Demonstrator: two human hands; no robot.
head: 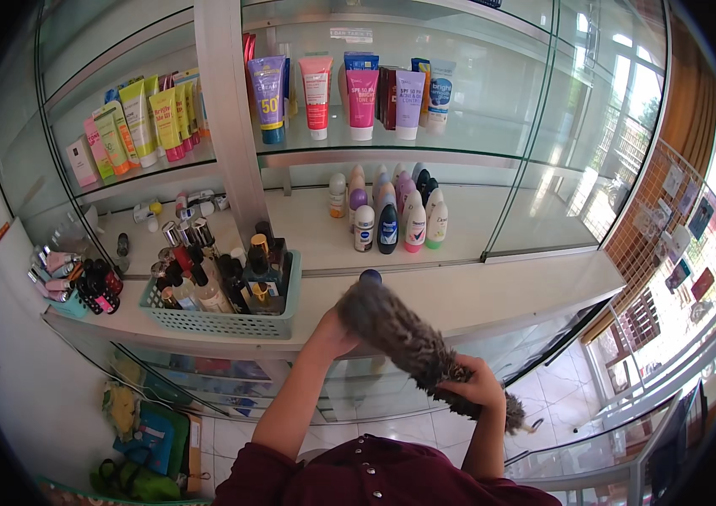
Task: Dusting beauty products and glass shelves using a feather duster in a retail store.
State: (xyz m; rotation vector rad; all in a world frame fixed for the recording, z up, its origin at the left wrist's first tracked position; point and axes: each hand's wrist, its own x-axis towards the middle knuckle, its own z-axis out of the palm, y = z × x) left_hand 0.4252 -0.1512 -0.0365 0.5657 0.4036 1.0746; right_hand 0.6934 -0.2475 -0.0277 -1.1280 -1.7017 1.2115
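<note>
A fluffy grey-brown duster (405,335) slants across the front of me, over the edge of the white counter. My right hand (475,382) is closed around its lower part. At its upper end is my left hand (337,332), partly hidden behind the fibres, beside a bottle with a dark blue rounded top (370,276); whether the fingers hold that bottle cannot be told. Roll-on deodorant bottles (388,228) stand in rows on the cabinet floor just beyond. Left of my left hand, a mint plastic basket (218,322) holds perfume bottles.
Sunscreen and face-care tubes (361,101) stand on a glass shelf (478,142) above. More tubes (139,120) are at the left. A small basket of cosmetics (70,307) sits at the counter's left end. Sliding glass panes and an aluminium post (228,126) border the cabinet opening.
</note>
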